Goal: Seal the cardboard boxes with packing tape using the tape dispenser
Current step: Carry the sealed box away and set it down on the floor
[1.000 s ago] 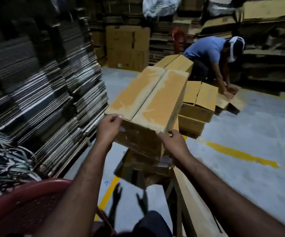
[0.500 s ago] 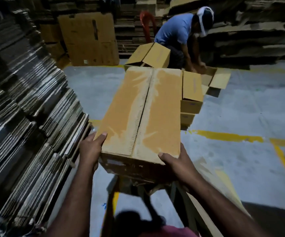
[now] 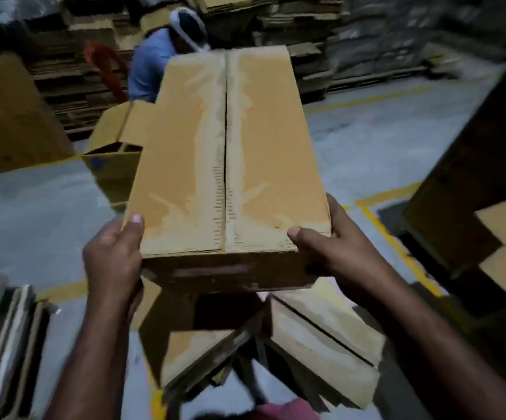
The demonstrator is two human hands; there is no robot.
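Observation:
A long cardboard box fills the middle of the head view, its two top flaps folded down and meeting along a dark centre seam with pale torn strips on both sides. My left hand grips the near left corner, thumb on the top flap. My right hand grips the near right corner, thumb on top as well. The box is held up above the floor. No tape dispenser is visible.
Below the box lie other cardboard boxes. An open box stands behind on the left. A person in a blue shirt crouches beyond it by a red chair. Stacks of flat cardboard line the left; a dark stack stands right.
The view has swung right and the box has come closer and higher, now pointing straight away from me. Both hands keep their grip on its near corners.

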